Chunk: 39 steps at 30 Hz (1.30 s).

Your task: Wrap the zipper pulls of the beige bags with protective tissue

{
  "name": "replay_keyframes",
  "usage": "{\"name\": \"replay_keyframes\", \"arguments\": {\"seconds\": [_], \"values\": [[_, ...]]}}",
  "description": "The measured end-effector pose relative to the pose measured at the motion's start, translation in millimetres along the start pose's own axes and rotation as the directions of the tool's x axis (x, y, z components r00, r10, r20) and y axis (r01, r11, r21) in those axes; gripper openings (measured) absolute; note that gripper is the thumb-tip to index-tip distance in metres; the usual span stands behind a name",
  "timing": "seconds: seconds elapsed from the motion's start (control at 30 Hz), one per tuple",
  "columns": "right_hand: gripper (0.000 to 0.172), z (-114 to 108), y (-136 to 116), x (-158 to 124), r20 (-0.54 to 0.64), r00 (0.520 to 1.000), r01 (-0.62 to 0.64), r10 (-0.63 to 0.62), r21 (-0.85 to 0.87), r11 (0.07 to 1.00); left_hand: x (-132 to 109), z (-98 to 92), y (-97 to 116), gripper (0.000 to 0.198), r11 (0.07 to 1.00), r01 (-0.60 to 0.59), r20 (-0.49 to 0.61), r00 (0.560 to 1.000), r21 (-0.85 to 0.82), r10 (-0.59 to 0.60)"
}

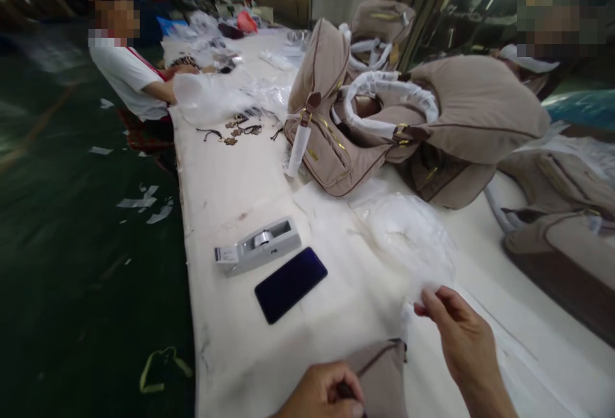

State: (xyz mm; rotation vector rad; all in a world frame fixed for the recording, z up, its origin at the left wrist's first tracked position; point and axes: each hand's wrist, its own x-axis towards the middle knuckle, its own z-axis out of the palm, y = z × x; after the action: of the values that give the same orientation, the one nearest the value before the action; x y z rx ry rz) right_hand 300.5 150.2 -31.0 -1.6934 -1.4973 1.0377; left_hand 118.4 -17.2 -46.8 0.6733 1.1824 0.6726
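Note:
A taupe bag (pixel 379 376) with dark brown piping lies at the bottom edge, only partly in view. Over its left side my left hand (pixel 324 392) is closed, fingers curled around a small dark part of the bag. A strip of white wrapping (pixel 407 322) rises from the bag's upper right corner by a small metal fitting. My right hand (pixel 464 335) pinches the tip of this wrapping between thumb and fingers. Just beyond that hand, thin white plastic film (pixel 408 232) lies crumpled on the table.
On the white table (pixel 230 347) are a grey tape dispenser (pixel 262 245) and a dark phone (pixel 291 285). Taupe bags (pixel 480 107) with wrapped handles are piled behind; more bags (pixel 567 232) lie right. Dark charms (pixel 237 130) sit farther back. A co-worker (pixel 127 79) is at the left edge.

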Motion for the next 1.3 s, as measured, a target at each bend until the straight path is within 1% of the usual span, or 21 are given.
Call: {"name": "replay_keyframes", "arguments": {"seconds": [0.07,0.13,0.17,0.23,0.3,0.33,0.4,0.47,0.53,0.57,0.63,0.67,0.7,0.8,0.87,0.9,0.97,1.03,1.1,1.17,1.3], "values": [[0.03,-10,-7,-53,0.148,0.989,-0.029,0.022,0.051,0.998,-5,2.1,7,0.029,0.979,0.062,0.01,0.998,-0.193,-0.062],[0.027,-11,-11,-99,0.315,0.949,-0.022,0.018,0.009,1.0,-12,2.0,13,0.029,0.952,0.078,0.019,0.997,-0.297,-0.076],[0.028,-9,-11,-117,0.375,0.927,0.002,0.009,-0.029,1.0,-15,1.3,15,0.029,0.942,0.069,0.03,0.998,-0.327,-0.062],[0.029,1,-11,-143,0.42,0.906,0.09,-0.056,-0.062,0.994,-22,-0.3,17,0.038,0.922,0.024,0.056,0.998,-0.385,-0.002],[0.03,11,-11,-157,0.404,0.902,0.198,-0.15,-0.08,0.977,-27,-0.8,15,0.048,0.912,-0.046,0.069,0.994,-0.409,0.081],[0.03,15,-11,-161,0.404,0.895,0.247,-0.19,-0.091,0.965,-29,-0.2,13,0.049,0.917,-0.079,0.052,0.993,-0.392,0.108],[0.028,20,-10,-165,0.418,0.874,0.321,-0.247,-0.116,0.94,-31,2.2,8,0.044,0.94,-0.118,-0.02,0.993,-0.32,0.118],[0.024,19,-7,-166,0.381,0.876,0.372,-0.295,-0.146,0.917,-33,5.4,4,0.041,0.952,-0.131,-0.092,0.99,-0.276,0.109],[0.029,17,-2,-166,0.369,0.87,0.409,-0.326,-0.173,0.896,-36,7.7,1,0.042,0.949,-0.144,-0.1,0.988,-0.282,0.12],[0.031,16,0,-166,0.399,0.858,0.419,-0.324,-0.179,0.89,-37,8.1,0,0.043,0.946,-0.151,-0.088,0.988,-0.288,0.131],[0.028,16,4,-165,0.505,0.814,0.416,-0.287,-0.16,0.895,-41,6.4,0,0.042,0.942,-0.18,-0.076,0.983,-0.282,0.165],[0.026,16,5,-165,0.536,0.8,0.4,-0.268,-0.143,0.905,-43,4.0,0,0.042,0.944,-0.206,-0.086,0.978,-0.259,0.19],[0.026,17,6,-165,0.539,0.802,0.38,-0.258,-0.126,0.917,-46,0.4,2,0.042,0.946,-0.231,-0.106,0.972,-0.227,0.212],[0.028,20,10,-166,0.497,0.83,0.338,-0.254,-0.087,0.937,-58,-16.4,8,0.04,0.964,-0.252,-0.158,0.958,-0.079,0.238],[0.027,22,13,-168,0.484,0.839,0.328,-0.25,-0.082,0.941,-67,-29.9,14,0.04,0.967,-0.243,-0.148,0.956,0.081,0.252],[0.028,22,15,-169,0.476,0.844,0.323,-0.247,-0.083,0.943,-71,-36.2,16,0.04,0.951,-0.251,-0.135,0.951,0.183,0.277],[0.029,24,17,-172,0.452,0.858,0.313,-0.244,-0.083,0.946,-77,-46.6,18,0.039,0.881,-0.274,-0.106,0.935,0.386,0.337],[0.03,24,16,-174,0.431,0.867,0.311,-0.25,-0.076,0.947,-80,-53.3,17,0.04,0.802,-0.28,-0.074,0.925,0.528,0.372],[0.029,24,13,-177,0.423,0.866,0.317,-0.265,-0.056,0.947,-79,-56.5,13,0.04,0.735,-0.28,-0.034,0.924,0.618,0.38],[0.028,24,10,-181,0.425,0.86,0.325,-0.282,-0.031,0.945,-76,-57.0,9,0.038,0.642,-0.29,0.016,0.918,0.71,0.396],[0.027,26,7,-186,0.447,0.841,0.338,-0.304,0.005,0.941,-72,-53.7,6,0.032,0.401,-0.325,0.143,0.896,0.856,0.421]]}}
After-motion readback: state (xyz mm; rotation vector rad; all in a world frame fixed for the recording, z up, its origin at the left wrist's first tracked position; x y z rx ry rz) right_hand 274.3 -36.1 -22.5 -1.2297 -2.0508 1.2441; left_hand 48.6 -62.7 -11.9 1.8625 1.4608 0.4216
